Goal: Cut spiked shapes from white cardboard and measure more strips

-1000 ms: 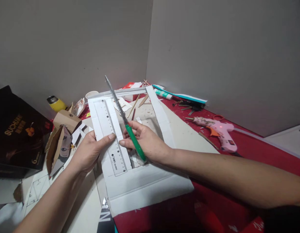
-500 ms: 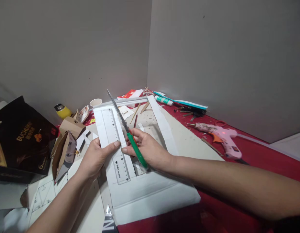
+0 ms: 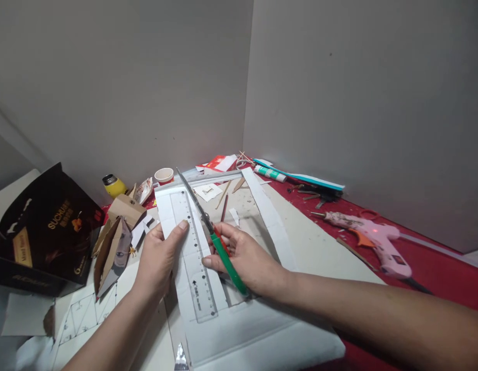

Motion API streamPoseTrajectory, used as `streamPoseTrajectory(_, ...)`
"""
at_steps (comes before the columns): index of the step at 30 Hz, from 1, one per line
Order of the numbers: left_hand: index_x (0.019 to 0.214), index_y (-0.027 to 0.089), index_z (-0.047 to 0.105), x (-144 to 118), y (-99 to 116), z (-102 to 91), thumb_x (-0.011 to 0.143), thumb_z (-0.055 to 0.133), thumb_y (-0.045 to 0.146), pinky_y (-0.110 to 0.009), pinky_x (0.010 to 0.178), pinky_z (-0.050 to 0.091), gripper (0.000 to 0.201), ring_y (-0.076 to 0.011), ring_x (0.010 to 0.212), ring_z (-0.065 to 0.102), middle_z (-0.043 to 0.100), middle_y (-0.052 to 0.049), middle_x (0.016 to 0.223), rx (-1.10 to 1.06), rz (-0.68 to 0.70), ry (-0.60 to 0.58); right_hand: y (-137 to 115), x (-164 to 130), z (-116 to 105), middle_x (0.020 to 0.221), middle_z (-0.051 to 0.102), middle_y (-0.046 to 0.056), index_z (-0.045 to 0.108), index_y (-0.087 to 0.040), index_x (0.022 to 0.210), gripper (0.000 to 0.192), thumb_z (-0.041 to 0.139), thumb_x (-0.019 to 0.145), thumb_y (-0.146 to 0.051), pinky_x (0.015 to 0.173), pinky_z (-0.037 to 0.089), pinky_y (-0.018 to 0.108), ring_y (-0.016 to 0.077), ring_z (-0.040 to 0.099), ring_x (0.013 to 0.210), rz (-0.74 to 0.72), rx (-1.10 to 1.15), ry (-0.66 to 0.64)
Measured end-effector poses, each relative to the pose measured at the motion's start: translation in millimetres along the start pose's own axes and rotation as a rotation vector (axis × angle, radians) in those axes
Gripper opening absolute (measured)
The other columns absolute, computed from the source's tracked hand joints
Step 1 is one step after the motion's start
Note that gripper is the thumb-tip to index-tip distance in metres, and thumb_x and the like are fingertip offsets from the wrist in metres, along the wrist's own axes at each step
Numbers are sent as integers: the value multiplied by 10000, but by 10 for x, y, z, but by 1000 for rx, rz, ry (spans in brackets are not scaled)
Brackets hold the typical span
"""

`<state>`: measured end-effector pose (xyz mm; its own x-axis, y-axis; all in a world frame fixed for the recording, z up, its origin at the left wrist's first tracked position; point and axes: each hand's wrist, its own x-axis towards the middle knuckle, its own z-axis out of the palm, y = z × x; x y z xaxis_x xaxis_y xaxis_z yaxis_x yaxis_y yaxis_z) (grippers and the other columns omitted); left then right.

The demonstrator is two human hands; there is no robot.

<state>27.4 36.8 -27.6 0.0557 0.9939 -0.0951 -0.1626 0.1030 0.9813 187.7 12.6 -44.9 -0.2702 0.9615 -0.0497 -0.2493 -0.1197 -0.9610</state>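
A white cardboard frame [image 3: 242,330] with a large cut-out opening is held up in front of me. Along its left strip lies a clear plastic ruler [image 3: 197,265]. My left hand [image 3: 158,257] grips that strip from the left, its thumb pressing the ruler flat. In my right hand [image 3: 252,260] are scissors [image 3: 228,264] with green and red handles, blades pointing up and away and looking closed. The blades cross above the inner side of the strip. My right thumb touches or nearly touches the ruler's right edge; the fingers behind are partly hidden.
A pink glue gun [image 3: 378,237] lies on the red cloth at right. At left stand a black box [image 3: 49,237] and folded cardboard pieces [image 3: 115,252]. Further back are a yellow jar [image 3: 114,186], a paper cup [image 3: 164,176] and a glue tube [image 3: 270,173]. Grey walls meet behind.
My left thumb has slid up along the ruler. The whole scene sits lower and further right in the view. The scissors remain in my right hand.
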Motion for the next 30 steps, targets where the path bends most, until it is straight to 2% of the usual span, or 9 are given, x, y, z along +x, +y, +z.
streamPoseTrajectory(6, 998, 152, 668, -21, -12, 3, 758, 755, 371, -286, 573, 556, 336, -216, 638, 714, 767, -43, 760, 2, 28, 24, -2, 8, 5, 739, 566, -60, 568, -204, 897, 332, 733, 624, -112, 613, 437, 247, 113, 547, 654, -16, -28, 18)
streamPoseTrajectory(13, 969, 165, 660, -22, 6, 4, 767, 751, 350, -287, 570, 559, 289, -198, 589, 704, 770, -33, 759, 13, 40, 2, 41, 11, -14, 707, 548, -71, 533, -206, 843, 326, 779, 631, -172, 517, 414, 227, 86, 500, 559, -26, 22, -9)
streamPoseTrajectory(18, 951, 167, 668, -21, 18, 31, 743, 769, 332, -287, 560, 565, 284, -195, 559, 700, 767, -31, 731, 14, 30, 27, 27, 14, -22, 693, 543, -69, 538, -211, 849, 361, 790, 599, -146, 526, 423, 232, 97, 507, 580, -25, 8, 24)
streamPoseTrajectory(25, 920, 174, 702, 28, -21, 31, 708, 786, 325, -354, 640, 600, 274, -258, 662, 731, 765, -36, 714, 57, 56, 64, 33, 24, -67, 667, 531, -87, 509, -209, 814, 311, 753, 637, -132, 551, 411, 240, 87, 494, 565, -29, -33, -1)
streamPoseTrajectory(30, 909, 177, 712, 40, -36, 16, 709, 783, 328, -373, 667, 609, 259, -271, 693, 735, 767, -43, 733, 75, 75, 64, 35, 28, -77, 650, 513, -92, 494, -207, 782, 301, 746, 640, -125, 547, 399, 236, 83, 476, 560, -34, -62, 0)
